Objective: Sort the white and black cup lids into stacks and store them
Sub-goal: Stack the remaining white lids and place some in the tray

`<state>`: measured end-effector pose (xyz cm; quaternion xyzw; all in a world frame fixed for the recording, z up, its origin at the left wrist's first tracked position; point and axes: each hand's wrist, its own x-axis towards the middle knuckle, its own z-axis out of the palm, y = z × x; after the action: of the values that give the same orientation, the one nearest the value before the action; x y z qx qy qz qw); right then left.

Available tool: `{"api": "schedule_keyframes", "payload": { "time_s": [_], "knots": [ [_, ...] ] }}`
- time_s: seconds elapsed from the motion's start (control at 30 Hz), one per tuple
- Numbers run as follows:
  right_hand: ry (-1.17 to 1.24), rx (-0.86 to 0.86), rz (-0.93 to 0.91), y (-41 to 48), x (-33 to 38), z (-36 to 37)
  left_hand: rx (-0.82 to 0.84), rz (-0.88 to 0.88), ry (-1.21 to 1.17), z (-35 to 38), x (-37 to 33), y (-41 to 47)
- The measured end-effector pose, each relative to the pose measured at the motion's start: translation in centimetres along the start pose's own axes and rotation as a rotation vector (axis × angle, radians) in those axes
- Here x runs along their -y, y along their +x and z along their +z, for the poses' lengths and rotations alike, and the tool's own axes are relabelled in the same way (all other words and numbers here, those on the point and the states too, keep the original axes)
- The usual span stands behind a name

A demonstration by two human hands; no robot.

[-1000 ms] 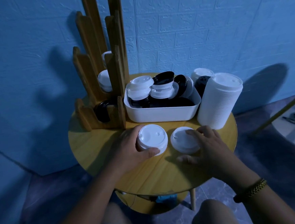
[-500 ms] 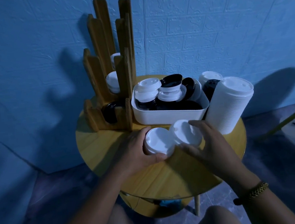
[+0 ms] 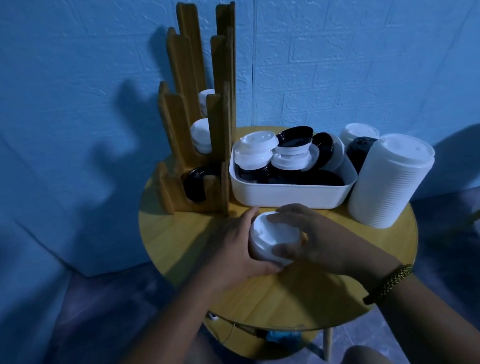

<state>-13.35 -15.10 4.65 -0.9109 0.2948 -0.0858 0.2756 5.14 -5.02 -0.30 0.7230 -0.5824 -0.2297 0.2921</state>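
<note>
A short stack of white lids [image 3: 272, 238] stands on the round wooden table [image 3: 341, 283], just in front of the white bin [image 3: 291, 196]. My left hand [image 3: 232, 248] grips the stack from its left side. My right hand [image 3: 315, 237] holds the top white lid with curled fingers and thumb, right on the stack. The bin holds a jumble of white and black lids [image 3: 285, 155]. In the wooden rack [image 3: 197, 127] sit white lids [image 3: 200, 133] in the upper slots and black lids [image 3: 194, 182] in the lowest slot.
A tall stack of white lids [image 3: 390, 178] stands at the bin's right end, with a black stack [image 3: 359, 148] and another white one [image 3: 357, 132] behind it. A blue wall lies close behind the table. My knees show below the table's front edge.
My right hand lifted the loose white lid from the table and brought it left onto the stack that my left hand holds. The camera has moved closer.
</note>
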Motion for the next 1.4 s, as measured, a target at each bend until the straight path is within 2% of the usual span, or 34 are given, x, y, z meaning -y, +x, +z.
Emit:
{"api": "schedule_keyframes", "payload": {
  "time_s": [0.1,0.2,0.37,0.6,0.8,1.03,1.4],
  "knots": [
    [-0.104,-0.15,0.077,0.0,1.1,1.5,-0.008,-0.003,0.011,0.0,0.0,0.0],
    [-0.169,-0.226,0.106,-0.2,1.7,2.7,-0.019,0.002,0.051,-0.1,-0.1,0.0],
    [-0.04,-0.169,0.021,-0.4,0.6,2.6,-0.015,-0.002,0.008,-0.2,-0.2,0.0],
    [-0.121,-0.303,0.026,-0.7,0.4,3.9,-0.033,0.033,0.073,-0.1,0.0,0.1],
    [0.109,-0.253,-0.037,-1.6,-1.2,3.7,-0.046,0.051,0.032,-0.1,0.0,-0.2],
    [0.115,-0.291,-0.007,-1.8,-1.6,4.0,-0.006,0.027,0.015,-0.3,0.0,-0.2],
    [0.207,-0.29,0.019,-2.0,-1.6,3.7,-0.054,0.04,-0.021,-0.2,0.1,0.1]
  ]
}}
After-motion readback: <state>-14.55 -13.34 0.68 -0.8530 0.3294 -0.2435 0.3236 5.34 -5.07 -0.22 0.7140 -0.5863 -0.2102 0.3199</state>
